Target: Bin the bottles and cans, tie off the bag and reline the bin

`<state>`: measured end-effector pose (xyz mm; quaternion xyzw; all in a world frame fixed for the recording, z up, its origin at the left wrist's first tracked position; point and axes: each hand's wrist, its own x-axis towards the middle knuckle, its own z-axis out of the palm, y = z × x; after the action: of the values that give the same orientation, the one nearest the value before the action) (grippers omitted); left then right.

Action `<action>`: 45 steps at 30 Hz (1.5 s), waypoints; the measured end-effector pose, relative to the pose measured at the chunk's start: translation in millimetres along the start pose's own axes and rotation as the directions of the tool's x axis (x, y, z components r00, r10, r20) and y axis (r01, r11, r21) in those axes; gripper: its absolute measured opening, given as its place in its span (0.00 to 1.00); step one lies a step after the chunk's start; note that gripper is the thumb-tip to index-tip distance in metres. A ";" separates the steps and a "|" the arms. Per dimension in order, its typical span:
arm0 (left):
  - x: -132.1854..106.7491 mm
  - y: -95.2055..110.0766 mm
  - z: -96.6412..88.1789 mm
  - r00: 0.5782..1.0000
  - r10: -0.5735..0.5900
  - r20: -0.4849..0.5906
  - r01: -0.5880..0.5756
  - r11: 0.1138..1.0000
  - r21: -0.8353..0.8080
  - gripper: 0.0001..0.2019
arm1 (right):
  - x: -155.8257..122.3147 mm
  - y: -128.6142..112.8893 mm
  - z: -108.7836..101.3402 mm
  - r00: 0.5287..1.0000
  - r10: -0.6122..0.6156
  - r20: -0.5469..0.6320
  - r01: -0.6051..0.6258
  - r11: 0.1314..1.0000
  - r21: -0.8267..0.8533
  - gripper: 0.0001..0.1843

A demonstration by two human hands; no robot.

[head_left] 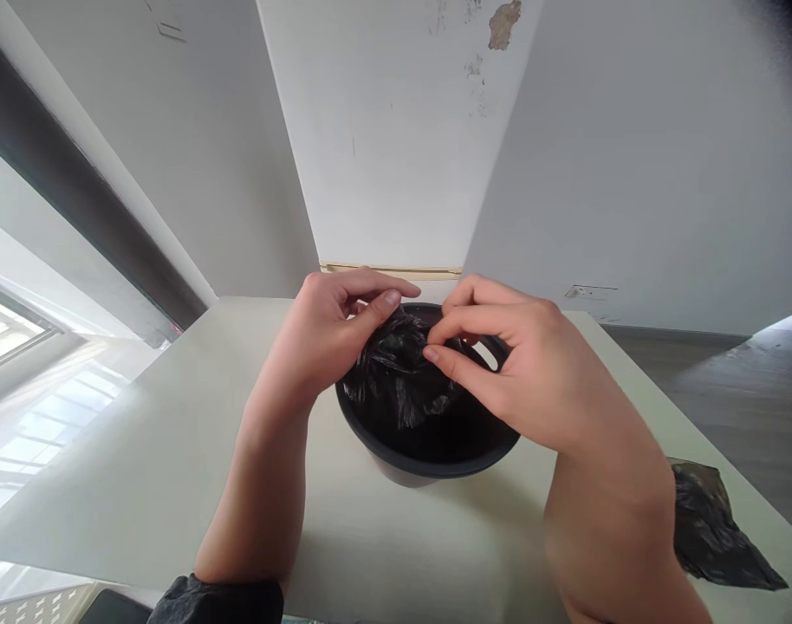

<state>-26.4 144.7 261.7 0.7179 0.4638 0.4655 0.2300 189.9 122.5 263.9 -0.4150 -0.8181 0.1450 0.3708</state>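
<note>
A small round black bin (428, 464) stands on a white table (142, 468) near its far edge. A crumpled black plastic bag (402, 377) bulges up out of the bin's mouth. My left hand (324, 334) is closed, its thumb and fingers pinching the bag's top at the left. My right hand (519, 364) is closed too, its fingertips pinching the bag from the right, over the bin's rim. Both hands meet above the bin.
Another crumpled black plastic bag (711, 529) lies on the table at the right, beside my right forearm. White walls and a pillar (396, 139) rise behind the table. A window (19, 347) is at the left, grey floor (747, 390) at the right.
</note>
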 end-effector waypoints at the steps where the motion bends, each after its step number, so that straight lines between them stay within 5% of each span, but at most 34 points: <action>1: 1.1 -2.9 -0.7 1.000 -0.014 -0.001 0.014 1.000 -0.007 0.10 | -0.5 0.4 -0.3 1.000 0.003 0.014 -0.003 1.000 0.003 0.08; 16: 17.8 -31.6 8.7 0.971 -0.016 -0.240 0.049 0.990 0.129 0.13 | -11.7 -1.9 -6.7 0.933 -0.112 0.341 0.115 0.993 0.013 0.11; 34: 35.7 -53.7 11.6 0.956 -0.055 -0.288 0.108 0.979 0.173 0.07 | -21.9 -10.3 -7.6 0.916 -0.058 0.398 0.088 0.994 -0.058 0.14; 38: 27.2 -38.1 9.1 0.959 -0.006 -0.284 0.035 0.994 0.100 0.05 | -20.0 -17.7 -5.7 0.954 -0.054 0.295 0.056 0.998 0.000 0.12; 41: 14.2 -16.3 6.7 0.963 0.031 -0.268 -0.021 0.999 0.039 0.06 | -15.8 -18.7 -1.5 0.996 -0.045 0.078 0.046 0.999 -0.011 0.10; 45: -2.2 8.2 5.5 0.981 0.046 -0.188 -0.060 0.996 -0.069 0.09 | -8.4 -14.0 5.4 0.983 -0.041 -0.180 0.038 0.999 -0.024 0.06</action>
<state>-18.2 139.5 264.4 0.6741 0.4464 0.5535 0.1995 181.2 107.7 263.8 -0.4140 -0.7906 0.0908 0.4419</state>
